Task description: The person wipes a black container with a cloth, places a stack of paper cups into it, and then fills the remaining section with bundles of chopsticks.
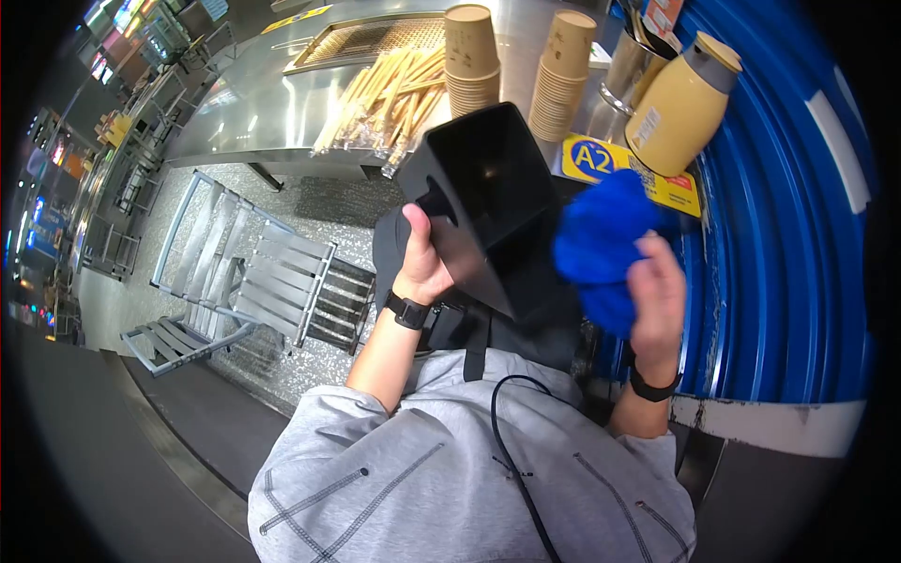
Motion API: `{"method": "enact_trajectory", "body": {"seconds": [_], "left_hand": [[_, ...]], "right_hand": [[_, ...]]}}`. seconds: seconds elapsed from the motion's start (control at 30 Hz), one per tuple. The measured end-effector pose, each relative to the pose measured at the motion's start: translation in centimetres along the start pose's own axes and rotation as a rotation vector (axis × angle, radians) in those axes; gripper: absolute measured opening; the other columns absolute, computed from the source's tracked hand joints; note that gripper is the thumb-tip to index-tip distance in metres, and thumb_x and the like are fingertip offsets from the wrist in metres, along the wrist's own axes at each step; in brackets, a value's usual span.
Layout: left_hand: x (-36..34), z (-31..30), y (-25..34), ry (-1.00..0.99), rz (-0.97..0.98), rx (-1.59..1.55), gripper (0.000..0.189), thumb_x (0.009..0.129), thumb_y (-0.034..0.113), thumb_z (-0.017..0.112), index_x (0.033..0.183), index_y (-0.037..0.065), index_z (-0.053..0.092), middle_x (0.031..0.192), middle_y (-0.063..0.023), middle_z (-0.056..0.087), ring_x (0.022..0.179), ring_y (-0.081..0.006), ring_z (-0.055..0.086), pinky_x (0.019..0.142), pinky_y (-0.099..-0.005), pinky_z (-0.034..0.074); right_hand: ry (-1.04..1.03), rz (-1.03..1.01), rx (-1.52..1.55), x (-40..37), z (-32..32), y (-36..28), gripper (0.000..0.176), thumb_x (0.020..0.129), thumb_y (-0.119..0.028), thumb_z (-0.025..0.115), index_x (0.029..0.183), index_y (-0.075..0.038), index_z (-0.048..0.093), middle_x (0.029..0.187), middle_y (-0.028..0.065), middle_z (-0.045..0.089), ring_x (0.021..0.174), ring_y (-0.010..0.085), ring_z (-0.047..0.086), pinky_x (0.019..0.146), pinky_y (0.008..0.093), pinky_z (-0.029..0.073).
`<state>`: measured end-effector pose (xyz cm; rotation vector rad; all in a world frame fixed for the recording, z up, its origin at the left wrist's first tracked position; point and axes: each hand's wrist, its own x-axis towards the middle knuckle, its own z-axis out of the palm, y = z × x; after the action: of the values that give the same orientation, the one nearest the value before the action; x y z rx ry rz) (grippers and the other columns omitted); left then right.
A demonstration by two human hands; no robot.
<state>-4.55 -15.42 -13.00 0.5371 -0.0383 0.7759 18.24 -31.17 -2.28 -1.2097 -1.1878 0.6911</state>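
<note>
A black, open-topped rectangular container (488,202) is tilted in front of my body, its dark inside facing up. My left hand (424,258) grips its left side, thumb up and the other fingers hidden behind it. To the right of the container, my right hand (657,296) holds a blue cloth (601,244), which hangs from the fingers and is blurred by motion. The cloth is beside the container, not inside it.
A steel table (239,108) ahead bears wrapped chopsticks (394,94), two stacks of paper cups (472,56) (563,70), a yellow jug (683,108), a steel utensil holder (631,70) and a yellow A2 sign (587,159). Metal chairs (282,272) stand left; a blue corrugated wall (788,244) is right.
</note>
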Motion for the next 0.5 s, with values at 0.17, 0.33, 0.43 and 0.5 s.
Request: {"method": "enact_trajectory", "body": {"seconds": [0.17, 0.33, 0.43, 0.5], "left_hand": [[-0.2, -1.5, -0.9, 0.000, -0.023, -0.026, 0.080, 0.088, 0.069, 0.050, 0.131, 0.002, 0.053, 0.124, -0.0154, 0.062, 0.114, -0.0289, 0.061, 0.098, -0.0449, 0.051], [-0.4, 2.1, 0.5, 0.135, -0.039, 0.295, 0.070, 0.092, 0.062, 0.054, 0.122, -0.001, 0.058, 0.114, -0.0126, 0.066, 0.105, -0.0223, 0.066, 0.091, -0.0369, 0.054], [-0.3, 4.5, -0.4, 0.211, 0.001, 0.667, 0.071, 0.089, 0.054, 0.066, 0.135, 0.002, 0.048, 0.125, -0.0088, 0.060, 0.111, -0.0175, 0.060, 0.093, -0.0326, 0.050], [-0.5, 6.0, 0.0, 0.161, -0.028, 0.694, 0.073, 0.086, 0.051, 0.072, 0.134, 0.001, 0.049, 0.125, -0.0080, 0.059, 0.113, -0.0166, 0.058, 0.094, -0.0314, 0.049]], "right_hand": [[-0.340, -0.409, -0.656, -0.8, 2.7, -1.5, 0.041, 0.082, -0.032, 0.070, 0.105, 0.001, 0.064, 0.108, 0.0173, 0.061, 0.103, 0.0343, 0.055, 0.093, 0.0408, 0.041], [-0.741, -0.382, -0.706, 0.7, 1.6, -1.8, 0.068, 0.073, -0.054, 0.076, 0.108, 0.003, 0.063, 0.107, 0.0191, 0.062, 0.104, 0.0371, 0.056, 0.095, 0.0428, 0.038], [-0.744, -0.599, -0.500, 0.2, 3.2, 2.3, 0.074, 0.071, -0.056, 0.079, 0.112, 0.002, 0.060, 0.106, 0.0208, 0.062, 0.098, 0.0376, 0.059, 0.091, 0.0421, 0.045], [-0.828, -0.455, -0.395, -0.4, 3.7, 3.6, 0.070, 0.071, -0.051, 0.080, 0.112, 0.002, 0.061, 0.105, 0.0209, 0.062, 0.096, 0.0366, 0.059, 0.088, 0.0413, 0.048]]}}
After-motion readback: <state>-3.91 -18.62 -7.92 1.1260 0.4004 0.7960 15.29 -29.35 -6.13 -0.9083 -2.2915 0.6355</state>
